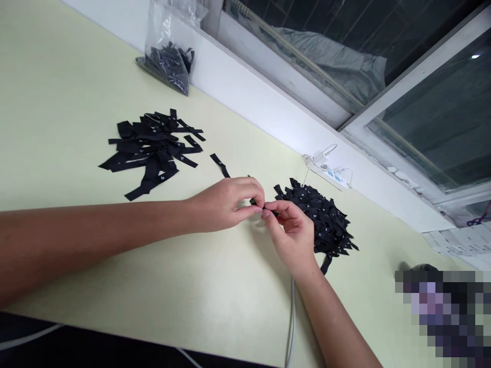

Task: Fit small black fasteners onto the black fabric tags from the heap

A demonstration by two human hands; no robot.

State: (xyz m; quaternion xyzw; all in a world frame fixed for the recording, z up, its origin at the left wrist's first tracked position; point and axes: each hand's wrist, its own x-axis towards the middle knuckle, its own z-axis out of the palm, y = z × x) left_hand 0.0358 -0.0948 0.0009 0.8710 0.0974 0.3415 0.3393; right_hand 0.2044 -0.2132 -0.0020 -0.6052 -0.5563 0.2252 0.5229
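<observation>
Between the fingertips of both hands is a short black fabric strip (273,211), mostly hidden by the fingers. My left hand (232,202) pinches one end, and my right hand (289,227) pinches it close by, thumbs nearly touching. A single black strip lies on the table just beyond my left wrist. To the left spreads a loose pile of black strips (153,145), some with small white marks. A denser heap of black strips (326,217) sits behind and right of my right hand.
A clear plastic bag (169,61) with black pieces stands against the white wall ledge. A white power strip (326,171) with plugs lies by the ledge. A pale cable (292,322) crosses the yellowish table (172,286). Windows rise behind; a blurred-out area covers the lower right.
</observation>
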